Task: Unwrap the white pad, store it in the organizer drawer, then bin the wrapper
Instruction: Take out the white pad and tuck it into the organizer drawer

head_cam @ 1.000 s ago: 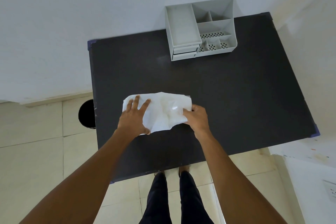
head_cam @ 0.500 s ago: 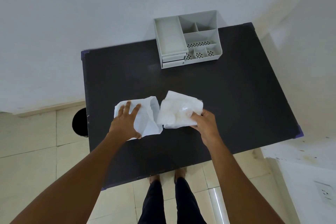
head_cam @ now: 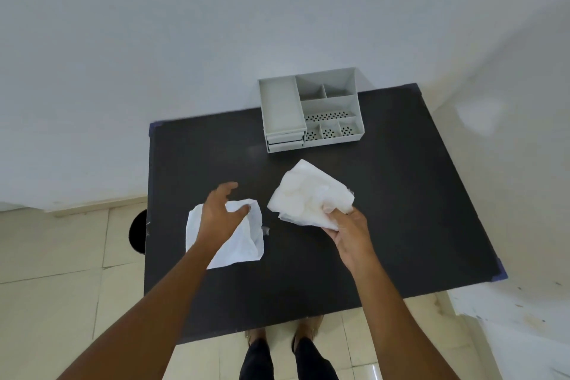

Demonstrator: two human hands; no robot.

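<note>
My right hand [head_cam: 350, 233] grips the white pad [head_cam: 303, 194] by its near edge and holds it tilted above the black table [head_cam: 385, 210]. The empty white wrapper [head_cam: 243, 244] lies flat on the table to the left. My left hand [head_cam: 220, 214] hovers just over the wrapper with its fingers spread and holds nothing. The grey organizer [head_cam: 311, 109] stands at the table's far edge against the wall, with its two small drawers [head_cam: 285, 141] pushed in at its front left.
A black round bin [head_cam: 138, 231] stands on the tiled floor by the table's left edge, partly hidden by it. White walls close in behind and to the right. My feet show under the table's near edge.
The pad has come out of the wrapper. My right hand carried it up and right toward the organizer. My left hand lifted off the wrapper and opened.
</note>
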